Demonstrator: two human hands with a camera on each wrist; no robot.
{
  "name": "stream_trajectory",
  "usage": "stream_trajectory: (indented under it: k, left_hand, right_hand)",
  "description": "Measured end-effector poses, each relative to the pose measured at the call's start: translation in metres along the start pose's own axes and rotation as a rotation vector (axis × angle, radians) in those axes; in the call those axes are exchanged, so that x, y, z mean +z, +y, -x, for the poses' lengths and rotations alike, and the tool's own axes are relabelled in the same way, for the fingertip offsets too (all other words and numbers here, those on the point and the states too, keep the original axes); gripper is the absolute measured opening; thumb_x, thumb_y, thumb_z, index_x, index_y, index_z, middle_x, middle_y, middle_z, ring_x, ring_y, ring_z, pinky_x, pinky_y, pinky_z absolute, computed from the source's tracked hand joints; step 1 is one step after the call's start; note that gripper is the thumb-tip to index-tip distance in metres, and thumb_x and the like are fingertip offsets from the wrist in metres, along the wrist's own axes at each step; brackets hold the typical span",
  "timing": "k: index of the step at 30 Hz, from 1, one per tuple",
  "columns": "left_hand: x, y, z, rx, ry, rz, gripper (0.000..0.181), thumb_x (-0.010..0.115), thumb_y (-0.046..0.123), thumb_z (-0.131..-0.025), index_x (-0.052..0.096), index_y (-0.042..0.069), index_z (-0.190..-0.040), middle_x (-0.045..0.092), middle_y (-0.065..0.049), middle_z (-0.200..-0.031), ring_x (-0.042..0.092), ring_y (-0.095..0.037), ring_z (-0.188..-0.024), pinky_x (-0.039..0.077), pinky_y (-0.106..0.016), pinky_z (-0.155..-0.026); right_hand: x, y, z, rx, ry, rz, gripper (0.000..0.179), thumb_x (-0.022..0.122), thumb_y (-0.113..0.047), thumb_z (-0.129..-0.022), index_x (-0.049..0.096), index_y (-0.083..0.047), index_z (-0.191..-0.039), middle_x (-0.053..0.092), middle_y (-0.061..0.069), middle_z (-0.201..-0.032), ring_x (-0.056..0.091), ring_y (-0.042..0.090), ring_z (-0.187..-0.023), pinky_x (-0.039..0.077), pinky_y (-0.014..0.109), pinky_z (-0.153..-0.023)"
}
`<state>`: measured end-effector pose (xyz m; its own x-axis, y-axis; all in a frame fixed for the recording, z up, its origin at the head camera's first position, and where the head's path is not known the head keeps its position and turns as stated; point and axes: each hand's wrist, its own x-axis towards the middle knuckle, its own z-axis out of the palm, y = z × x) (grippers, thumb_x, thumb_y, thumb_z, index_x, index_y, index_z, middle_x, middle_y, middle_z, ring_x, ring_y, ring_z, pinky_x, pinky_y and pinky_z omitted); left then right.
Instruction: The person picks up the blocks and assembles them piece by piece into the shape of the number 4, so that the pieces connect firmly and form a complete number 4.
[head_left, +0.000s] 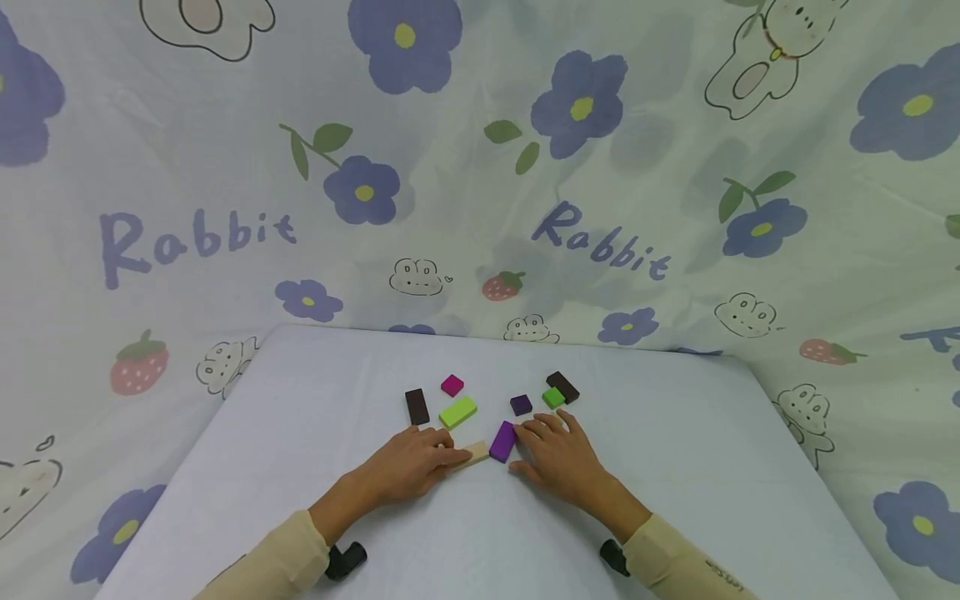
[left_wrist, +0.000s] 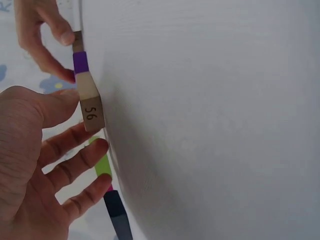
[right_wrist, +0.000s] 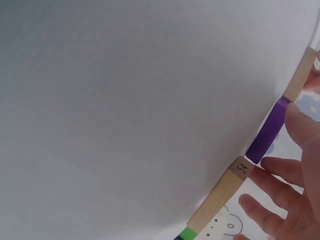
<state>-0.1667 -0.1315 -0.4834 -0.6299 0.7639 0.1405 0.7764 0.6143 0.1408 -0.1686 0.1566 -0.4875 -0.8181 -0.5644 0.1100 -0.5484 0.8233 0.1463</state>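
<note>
My left hand pinches a plain wooden block between thumb and index finger. Its end bears the number 56 in the left wrist view; the other fingers are loosely spread. A purple block stands against the wooden block's right end. Beside it is my right hand, its fingers fairly straight and spread. The index fingertip touches the purple block in the head view, and the thumb lies close to it. A wooden block marked 54 is by the right fingers in the right wrist view; the right hand seems to hide it in the head view.
Beyond the hands on the white tabletop are a dark brown block, a pink block, a lime block, a dark purple block, a green block and another dark brown block. A printed cloth hangs behind.
</note>
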Motion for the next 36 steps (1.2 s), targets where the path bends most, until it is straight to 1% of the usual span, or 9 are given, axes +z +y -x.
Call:
stream_trajectory:
  k: [7, 12, 16, 24, 31, 36]
  left_hand:
    - [0.0011, -0.0007, -0.0001, -0.002, 0.003, -0.006, 0.033, 0.068, 0.021, -0.098, 0.071, 0.028, -0.131, 0.064, 0.004, -0.099, 0.055, -0.01, -0.083, 0.045, -0.026, -0.072]
    - [0.0016, -0.0009, 0.0, -0.019, -0.007, 0.0, 0.033, 0.067, 0.022, -0.099, 0.071, 0.029, -0.131, 0.064, 0.005, -0.098, 0.054, -0.009, -0.083, 0.045, -0.026, -0.073]
    - [0.0026, -0.0004, 0.0002, -0.035, -0.009, 0.021, 0.032, 0.066, 0.024, -0.099, 0.071, 0.029, -0.13, 0.063, 0.005, -0.097, 0.052, -0.008, -0.081, 0.044, -0.025, -0.072]
    - [0.0034, 0.0007, 0.0011, -0.034, 0.001, 0.028, 0.031, 0.067, 0.024, -0.099, 0.072, 0.029, -0.129, 0.063, 0.005, -0.096, 0.052, -0.008, -0.081, 0.045, -0.027, -0.074]
    - [0.0021, 0.0012, 0.0012, -0.022, 0.0, 0.004, 0.031, 0.068, 0.025, -0.098, 0.072, 0.028, -0.129, 0.065, 0.004, -0.098, 0.054, -0.009, -0.082, 0.045, -0.027, -0.073]
    - [0.0, 0.0021, 0.0016, -0.03, -0.015, -0.016, 0.031, 0.067, 0.026, -0.099, 0.071, 0.025, -0.13, 0.066, 0.004, -0.101, 0.056, -0.011, -0.085, 0.047, -0.029, -0.075]
  right_hand:
    - [0.0021, -0.0023, -0.0026, 0.005, 0.004, -0.015, 0.066, 0.064, -0.061, -0.092, 0.061, -0.016, -0.14, 0.063, 0.0, -0.136, 0.051, 0.027, -0.133, 0.035, 0.056, -0.113]
    - [0.003, -0.0043, -0.0042, -0.001, 0.024, -0.01, 0.063, 0.064, -0.059, -0.093, 0.063, -0.015, -0.138, 0.064, 0.0, -0.134, 0.053, 0.025, -0.131, 0.037, 0.055, -0.112]
    - [0.0019, -0.0053, -0.0052, 0.003, 0.024, -0.011, 0.061, 0.066, -0.058, -0.092, 0.064, -0.015, -0.137, 0.065, 0.0, -0.132, 0.054, 0.025, -0.129, 0.038, 0.054, -0.112]
    - [0.0038, -0.0063, -0.0068, 0.015, 0.024, -0.007, 0.063, 0.065, -0.061, -0.092, 0.064, -0.016, -0.136, 0.065, -0.001, -0.132, 0.055, 0.024, -0.128, 0.038, 0.054, -0.112]
    - [0.0033, -0.0063, -0.0068, 0.023, 0.024, -0.016, 0.06, 0.068, -0.056, -0.092, 0.064, -0.014, -0.136, 0.065, 0.001, -0.132, 0.056, 0.025, -0.128, 0.038, 0.054, -0.112]
    - [0.0036, -0.0043, -0.0047, 0.024, 0.018, -0.002, 0.06, 0.067, -0.056, -0.093, 0.063, -0.015, -0.137, 0.064, 0.0, -0.134, 0.056, 0.024, -0.128, 0.038, 0.053, -0.112]
